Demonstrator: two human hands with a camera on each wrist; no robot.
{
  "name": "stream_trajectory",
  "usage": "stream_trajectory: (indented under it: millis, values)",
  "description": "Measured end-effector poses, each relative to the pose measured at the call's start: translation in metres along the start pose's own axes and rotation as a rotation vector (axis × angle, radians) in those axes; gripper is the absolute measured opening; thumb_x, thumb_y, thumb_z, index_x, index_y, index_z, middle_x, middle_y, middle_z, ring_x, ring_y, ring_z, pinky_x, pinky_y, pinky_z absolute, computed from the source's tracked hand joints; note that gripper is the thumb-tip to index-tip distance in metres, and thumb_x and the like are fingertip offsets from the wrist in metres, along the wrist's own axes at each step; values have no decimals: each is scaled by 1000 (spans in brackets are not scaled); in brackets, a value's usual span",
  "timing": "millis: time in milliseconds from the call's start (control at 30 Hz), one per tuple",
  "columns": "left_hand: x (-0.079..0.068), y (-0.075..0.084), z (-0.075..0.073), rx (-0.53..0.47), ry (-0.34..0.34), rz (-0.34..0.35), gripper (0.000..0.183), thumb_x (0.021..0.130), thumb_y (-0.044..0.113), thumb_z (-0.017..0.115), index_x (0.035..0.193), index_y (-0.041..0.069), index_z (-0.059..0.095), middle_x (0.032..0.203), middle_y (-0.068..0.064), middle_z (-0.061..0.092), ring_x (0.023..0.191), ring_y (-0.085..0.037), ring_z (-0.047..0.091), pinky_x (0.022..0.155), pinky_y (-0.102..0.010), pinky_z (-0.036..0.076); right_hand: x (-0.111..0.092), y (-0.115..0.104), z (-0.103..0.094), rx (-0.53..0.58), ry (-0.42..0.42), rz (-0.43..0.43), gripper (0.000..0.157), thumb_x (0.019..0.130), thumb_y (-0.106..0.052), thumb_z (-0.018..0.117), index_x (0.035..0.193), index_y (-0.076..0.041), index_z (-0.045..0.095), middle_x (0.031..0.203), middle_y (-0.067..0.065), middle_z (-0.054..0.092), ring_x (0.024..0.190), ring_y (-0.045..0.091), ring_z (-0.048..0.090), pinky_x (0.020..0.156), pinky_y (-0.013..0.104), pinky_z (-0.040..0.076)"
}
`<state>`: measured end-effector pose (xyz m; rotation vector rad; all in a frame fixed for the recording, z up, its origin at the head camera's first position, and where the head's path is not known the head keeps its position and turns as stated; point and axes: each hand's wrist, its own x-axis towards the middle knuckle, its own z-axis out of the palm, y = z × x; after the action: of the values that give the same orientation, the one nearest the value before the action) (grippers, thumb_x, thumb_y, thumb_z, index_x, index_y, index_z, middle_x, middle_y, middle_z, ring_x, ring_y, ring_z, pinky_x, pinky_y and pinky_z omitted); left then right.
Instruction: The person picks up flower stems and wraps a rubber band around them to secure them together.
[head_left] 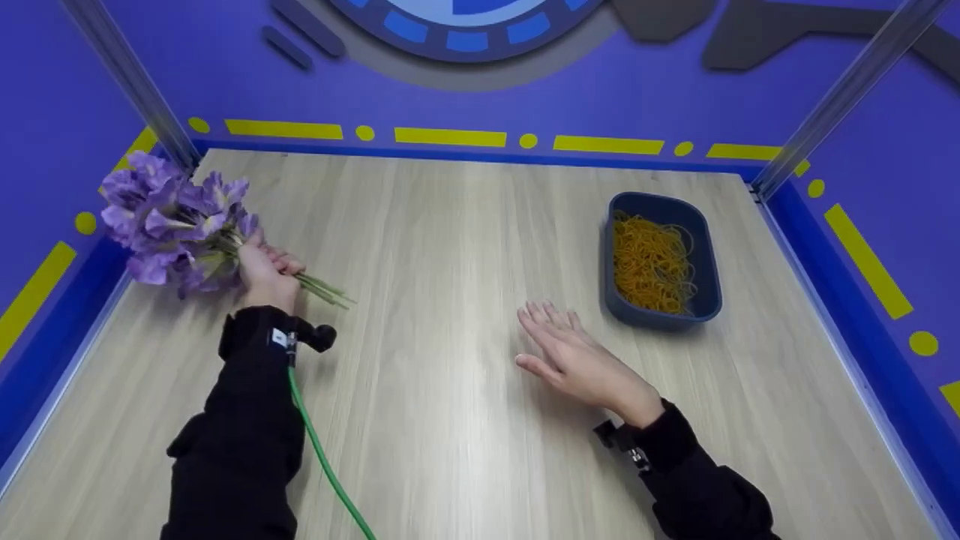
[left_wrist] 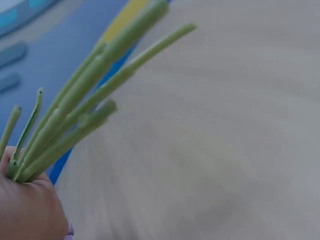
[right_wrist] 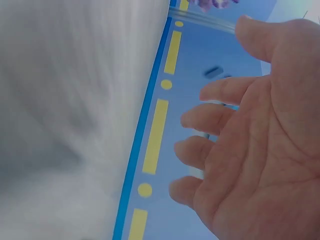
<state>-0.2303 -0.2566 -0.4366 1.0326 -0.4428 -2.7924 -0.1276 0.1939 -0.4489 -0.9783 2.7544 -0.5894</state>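
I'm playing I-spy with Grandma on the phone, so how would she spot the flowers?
Start with the wood-grain table and go to its left side, where the left hand grips green stems. The flowers are the thick bunch at one end of those stems. Purple and ruffled, they stand apart from the dark blue box of orange-yellow loops on the right.

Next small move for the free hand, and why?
Probably move the right hand over to the tub and pinch out one rubber band. It looks open and holds nothing, near the tub of rubber bands, while the left hand grips the flowers with their stems sticking out, with no band visible around them.
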Motion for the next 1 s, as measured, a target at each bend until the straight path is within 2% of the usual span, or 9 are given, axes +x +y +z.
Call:
stream_trajectory:
  millis: [200, 400, 533, 600, 733, 833, 900, 967, 1000]
  values:
    - [-19, -48, 2, -120, -92, 70, 47, 105, 22, 51, 64, 15, 29, 50, 3, 25, 37, -11, 23, 37, -24, 19, 15, -19, 7, -1, 13, -64, 73, 106, -53, 41, 157, -2, 27, 161, 19, 24, 150, 36, 21, 121, 55, 15]
    - [-42, -104, 5, -225, -190, 144, 48, 107, 22, 49, 64, 16, 30, 49, 5, 26, 36, -9, 26, 37, -22, 22, 33, -44, 6, 11, 105, -39, 78, 103, -53, 49, 156, 0, 29, 161, 18, 28, 150, 33, 25, 121, 53, 18]
    - [-63, -142, 3, -166, -219, 195, 45, 106, 21, 50, 66, 16, 31, 52, 5, 26, 40, -8, 28, 40, -21, 26, 41, -59, 7, -14, 163, -31, 81, 100, -52, 56, 157, 0, 28, 160, 18, 30, 147, 36, 29, 118, 59, 19]
    - [-73, -160, 1, -112, -245, 194, 45, 106, 22, 50, 65, 17, 31, 52, 6, 27, 41, -7, 28, 42, -21, 27, 43, -64, 10, -58, 171, -17, 83, 98, -51, 60, 156, 0, 29, 158, 18, 33, 145, 38, 33, 117, 63, 20]
    - [-91, -189, -1, 0, -347, 208, 47, 106, 25, 49, 63, 19, 33, 50, 8, 30, 41, -5, 29, 42, -19, 26, 43, -68, 15, -157, 171, 54, 82, 94, -51, 67, 153, -3, 37, 156, 18, 39, 141, 40, 40, 114, 68, 21]
    - [-102, -204, -2, 64, -415, 230, 48, 106, 27, 49, 62, 20, 33, 49, 9, 31, 41, -4, 28, 41, -19, 24, 43, -68, 16, -214, 196, 89, 70, 93, -50, 68, 145, -6, 49, 153, 18, 44, 137, 41, 45, 111, 69, 27]
    - [-109, -212, -2, 92, -447, 228, 49, 106, 28, 49, 61, 20, 33, 48, 10, 30, 41, -4, 28, 41, -20, 22, 43, -67, 17, -235, 242, 68, 57, 94, -46, 69, 133, -6, 58, 141, 18, 57, 125, 38, 57, 106, 65, 37]
    - [-114, -219, -3, 121, -474, 221, 50, 106, 27, 48, 60, 21, 32, 48, 10, 30, 41, -4, 27, 41, -21, 20, 42, -66, 16, -231, 288, 29, 38, 94, -38, 71, 113, -6, 65, 113, 15, 70, 99, 32, 67, 89, 54, 53]
    - [-117, -222, -4, 135, -488, 215, 50, 106, 27, 48, 59, 21, 31, 48, 10, 29, 41, -4, 27, 42, -21, 19, 42, -65, 16, -223, 309, 7, 29, 94, -33, 71, 102, -6, 65, 97, 12, 71, 84, 29, 67, 77, 48, 56]
